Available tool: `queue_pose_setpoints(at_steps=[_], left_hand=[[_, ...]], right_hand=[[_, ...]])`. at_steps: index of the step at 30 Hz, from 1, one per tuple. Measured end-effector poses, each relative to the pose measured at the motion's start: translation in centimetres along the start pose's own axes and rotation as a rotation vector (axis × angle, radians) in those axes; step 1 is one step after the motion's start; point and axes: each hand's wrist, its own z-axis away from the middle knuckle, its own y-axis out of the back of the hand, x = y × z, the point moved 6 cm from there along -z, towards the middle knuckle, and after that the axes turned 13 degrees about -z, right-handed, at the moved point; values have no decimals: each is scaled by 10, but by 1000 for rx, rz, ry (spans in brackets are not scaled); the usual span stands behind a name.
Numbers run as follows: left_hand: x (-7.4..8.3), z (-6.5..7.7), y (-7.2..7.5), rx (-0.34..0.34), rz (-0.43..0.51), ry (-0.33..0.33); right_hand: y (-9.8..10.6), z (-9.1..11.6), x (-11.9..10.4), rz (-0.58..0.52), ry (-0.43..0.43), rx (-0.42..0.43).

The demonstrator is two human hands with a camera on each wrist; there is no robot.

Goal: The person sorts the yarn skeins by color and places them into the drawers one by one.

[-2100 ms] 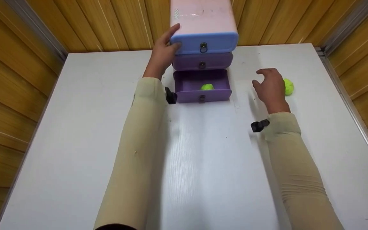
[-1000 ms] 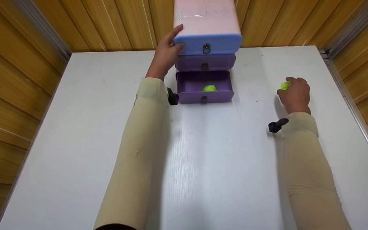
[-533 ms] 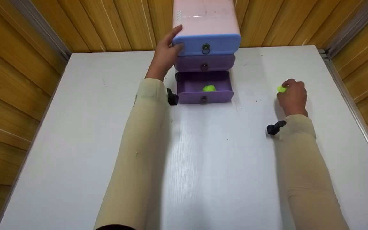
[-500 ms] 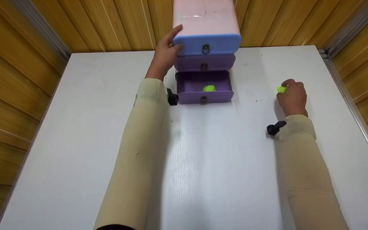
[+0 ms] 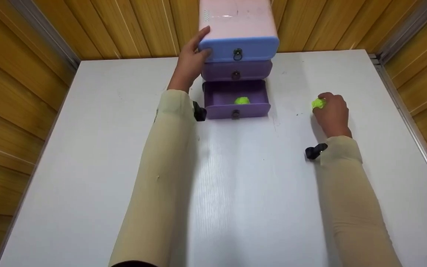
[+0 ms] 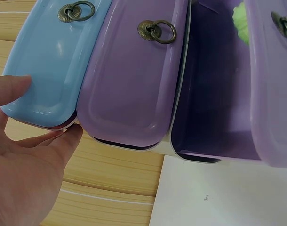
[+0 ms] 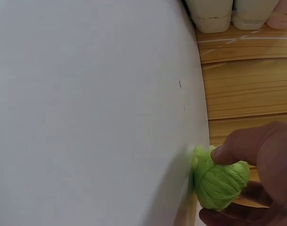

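Note:
My right hand (image 5: 332, 113) pinches a lime-green ball of yarn (image 5: 318, 103) between thumb and fingers, over the right part of the table. In the right wrist view, the wound strands of this ball of yarn (image 7: 219, 182) show close to the white surface. My left hand (image 5: 190, 63) grips the left front edge of a small drawer cabinet (image 5: 237, 22), thumb on the blue top drawer (image 6: 54, 61) and fingers round its side. The purple middle drawer (image 5: 250, 70) is in. The purple bottom drawer (image 5: 252, 111) is pulled out, with another green ball (image 5: 242, 100) inside.
The cabinet stands at the back of a white table (image 5: 232, 193), against a wood-panelled wall (image 5: 143, 26). Each drawer front has a ring pull. Panelled walls also border the left and right sides.
My right hand has reached right, taken hold of the ball of yarn and shifted it a little left. My left hand keeps its grip on the cabinet; the drawers stand the same.

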Motion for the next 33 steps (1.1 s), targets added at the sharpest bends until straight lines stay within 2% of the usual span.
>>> queue_pose_setpoints(at_steps=[8,15,33], left_hand=[[-1,0,1,16,-31,31],[1,0,2,21,-37,11],[3,-2,-3,1,-5,17]], right_hand=[[-5,5,-24,-8,55,-6],[-10,6,-43,-6,96,-19],[-25,18,-86,-60,247,-11]])
